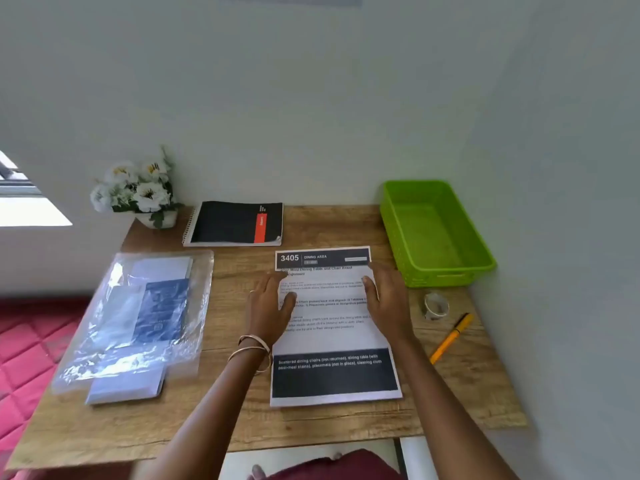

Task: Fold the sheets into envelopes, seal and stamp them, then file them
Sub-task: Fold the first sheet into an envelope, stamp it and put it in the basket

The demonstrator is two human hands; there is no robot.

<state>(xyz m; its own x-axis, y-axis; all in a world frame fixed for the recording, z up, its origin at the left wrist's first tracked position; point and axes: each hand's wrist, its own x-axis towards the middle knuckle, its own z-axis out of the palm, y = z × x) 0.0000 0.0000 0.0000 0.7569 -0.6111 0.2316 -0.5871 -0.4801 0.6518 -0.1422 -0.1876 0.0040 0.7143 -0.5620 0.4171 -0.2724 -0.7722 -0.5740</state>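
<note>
The left hand (268,303) is laid on the left edge of a printed sheet (332,327), with the fingers nearly straight and the thumb pressed on the paper; nothing is gripped by it. Thin metal bangles (251,351) are worn on its wrist. The right hand (384,299) is placed at the right edge of the same sheet, fingers stretched forward; whether the edge is lifted by them cannot be told. The sheet is flat, white, with dark bands at top and bottom, on a wooden desk (242,420). Left of the left hand, a shiny crumpled plastic sleeve (135,320) with envelopes is seen. Beyond the hands lies a black spiral notebook (235,223). Right of the right hand are found a green perforated plastic basket (433,233), a small tape roll (435,305) and an orange pen (450,337).
</note>
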